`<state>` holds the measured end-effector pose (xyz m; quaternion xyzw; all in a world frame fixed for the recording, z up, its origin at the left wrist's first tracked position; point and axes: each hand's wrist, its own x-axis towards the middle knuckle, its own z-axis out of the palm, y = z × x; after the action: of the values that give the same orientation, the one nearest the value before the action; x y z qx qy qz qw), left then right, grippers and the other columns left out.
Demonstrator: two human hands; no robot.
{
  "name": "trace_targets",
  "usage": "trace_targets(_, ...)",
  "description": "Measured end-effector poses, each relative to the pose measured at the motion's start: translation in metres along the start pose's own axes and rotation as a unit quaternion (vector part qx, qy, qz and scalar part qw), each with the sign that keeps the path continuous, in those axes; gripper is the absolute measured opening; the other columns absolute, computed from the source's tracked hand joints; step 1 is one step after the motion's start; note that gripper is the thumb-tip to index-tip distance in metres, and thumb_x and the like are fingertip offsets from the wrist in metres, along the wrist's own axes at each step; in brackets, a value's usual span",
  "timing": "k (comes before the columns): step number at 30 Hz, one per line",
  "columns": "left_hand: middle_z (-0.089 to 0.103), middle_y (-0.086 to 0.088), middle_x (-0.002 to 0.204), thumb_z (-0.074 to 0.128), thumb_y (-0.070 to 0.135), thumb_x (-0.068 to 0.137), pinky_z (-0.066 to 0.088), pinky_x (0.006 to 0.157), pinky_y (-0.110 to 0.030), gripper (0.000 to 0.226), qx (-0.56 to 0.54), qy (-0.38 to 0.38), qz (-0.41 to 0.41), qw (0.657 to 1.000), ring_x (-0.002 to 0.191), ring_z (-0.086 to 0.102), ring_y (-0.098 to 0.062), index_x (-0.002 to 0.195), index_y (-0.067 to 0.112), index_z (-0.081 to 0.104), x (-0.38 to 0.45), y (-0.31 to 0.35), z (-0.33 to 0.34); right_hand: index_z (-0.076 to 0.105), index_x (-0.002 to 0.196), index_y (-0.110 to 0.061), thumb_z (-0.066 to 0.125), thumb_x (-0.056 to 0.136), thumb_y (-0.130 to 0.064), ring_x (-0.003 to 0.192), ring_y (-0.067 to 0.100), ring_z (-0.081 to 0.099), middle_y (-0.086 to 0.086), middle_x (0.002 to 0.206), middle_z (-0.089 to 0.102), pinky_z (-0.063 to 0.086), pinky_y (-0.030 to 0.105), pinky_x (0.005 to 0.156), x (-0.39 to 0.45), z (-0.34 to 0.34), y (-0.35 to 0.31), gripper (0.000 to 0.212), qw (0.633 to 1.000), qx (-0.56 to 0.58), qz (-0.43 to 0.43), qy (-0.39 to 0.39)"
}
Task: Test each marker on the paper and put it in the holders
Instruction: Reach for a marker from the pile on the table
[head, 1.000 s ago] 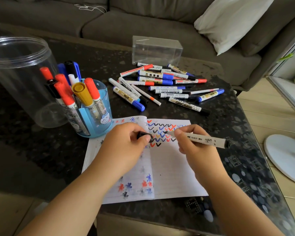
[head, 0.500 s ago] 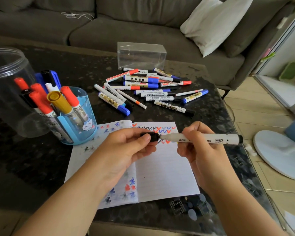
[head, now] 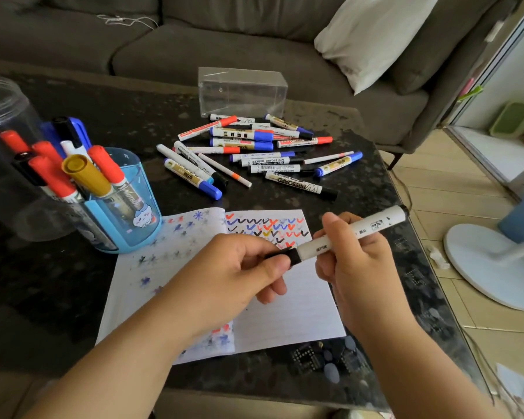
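Right hand wrapped round the white marker, left hand pinching its black cap at the barrel's end, both held over the open notebook on the bench. Capping step, seemingly, after the test stroke. Next: cap pressed fully home, then across to the blue holder, already crowded.
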<state>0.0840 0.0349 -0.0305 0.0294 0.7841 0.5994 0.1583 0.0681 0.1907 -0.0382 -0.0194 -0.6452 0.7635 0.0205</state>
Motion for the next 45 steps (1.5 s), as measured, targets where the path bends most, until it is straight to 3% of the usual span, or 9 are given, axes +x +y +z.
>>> trace_targets(10,0.068,0.008,0.065,0.058,0.023,0.089,0.049,0.061,-0.014,0.012,0.018,0.039,0.000,0.999,0.058,0.059,-0.001,0.082,0.024,0.068,-0.004,-0.008,-0.001,0.046,0.061,-0.013,0.049,0.095,-0.016,0.045,0.012,0.023,-0.002,0.045,0.035,0.015,0.035,0.053,-0.002,0.014,0.014,0.035,0.996,0.062,0.071,-0.009)
trace_targets(15,0.070,0.009,0.071,0.062,0.023,0.086,0.052,0.065,-0.020,0.007,0.043,0.109,0.005,0.993,0.061,0.061,0.000,0.086,0.028,0.068,-0.005,-0.013,-0.016,0.069,0.065,-0.015,0.057,0.075,-0.048,0.051,0.010,0.049,0.006,0.060,0.063,0.044,0.023,0.055,-0.001,0.014,0.012,0.036,0.991,-0.032,0.120,-0.056)
trace_targets(18,0.070,0.005,0.072,0.065,0.022,0.084,0.054,0.069,-0.029,0.010,0.065,0.166,0.019,0.984,0.066,0.064,-0.008,0.081,0.030,0.068,-0.007,-0.017,-0.027,0.069,0.083,-0.009,0.050,0.078,-0.055,0.051,0.009,0.053,0.006,0.064,0.068,0.046,0.025,0.058,-0.001,0.011,0.011,0.050,0.980,-0.122,0.151,-0.037)
trace_targets(23,0.068,0.012,0.073,0.065,0.023,0.083,0.050,0.066,-0.019,0.006,0.116,0.212,0.055,0.969,0.070,0.063,-0.003,0.081,0.029,0.068,-0.015,-0.016,-0.043,0.066,0.077,-0.030,0.063,0.085,-0.029,0.052,0.005,0.049,-0.006,0.058,0.058,0.036,0.010,0.047,-0.007,0.011,0.008,0.009,0.924,-0.369,-0.104,0.008)
trace_targets(25,0.067,0.016,0.073,0.066,0.025,0.082,0.048,0.063,-0.015,0.004,0.120,0.219,0.069,0.966,0.070,0.062,0.000,0.083,0.028,0.068,-0.019,-0.014,-0.048,0.064,0.088,-0.039,0.071,0.080,-0.022,0.067,0.000,0.052,-0.017,0.070,0.054,0.037,0.004,0.056,-0.010,0.020,0.008,0.020,0.878,-0.431,-0.207,-0.038)
trace_targets(29,0.067,0.014,0.074,0.066,0.028,0.083,0.048,0.063,-0.012,0.004,0.126,0.231,0.096,0.960,0.072,0.061,0.004,0.087,0.028,0.068,-0.027,-0.011,-0.057,0.068,0.111,-0.028,0.074,0.080,-0.022,0.086,-0.014,0.049,-0.024,0.093,0.051,0.035,-0.002,0.070,-0.005,0.054,0.008,0.033,0.832,-0.473,-0.250,-0.149)
trace_targets(34,0.063,0.019,0.078,0.064,0.027,0.084,0.045,0.067,-0.005,0.015,0.123,0.268,0.126,0.947,0.084,0.057,0.010,0.084,0.040,0.057,-0.035,-0.007,-0.073,0.069,0.099,-0.019,0.068,0.084,-0.015,0.083,-0.001,0.053,-0.016,0.083,0.052,0.040,0.006,0.075,0.011,0.095,-0.002,0.015,0.801,-0.491,-0.278,-0.199)
trace_targets(40,0.061,0.009,0.094,0.058,0.034,0.083,0.050,0.072,-0.025,0.019,0.233,0.413,0.110,0.874,0.086,0.057,-0.008,0.098,0.021,0.060,-0.038,-0.023,-0.094,0.054,0.083,-0.027,0.065,0.086,-0.021,0.068,-0.003,0.058,-0.017,0.068,0.058,0.039,0.005,0.060,0.023,0.126,-0.046,0.013,0.878,-0.361,-0.307,-0.063)
trace_targets(45,0.056,0.004,0.107,0.059,0.029,0.086,0.050,0.084,-0.030,0.022,0.271,0.412,0.077,0.866,0.102,0.053,-0.013,0.106,0.019,0.056,-0.039,-0.025,-0.097,0.052,0.092,-0.029,0.057,0.092,-0.029,0.077,0.002,0.062,-0.014,0.080,0.064,0.047,0.015,0.065,0.038,0.154,-0.056,0.005,0.897,-0.339,-0.266,-0.102)
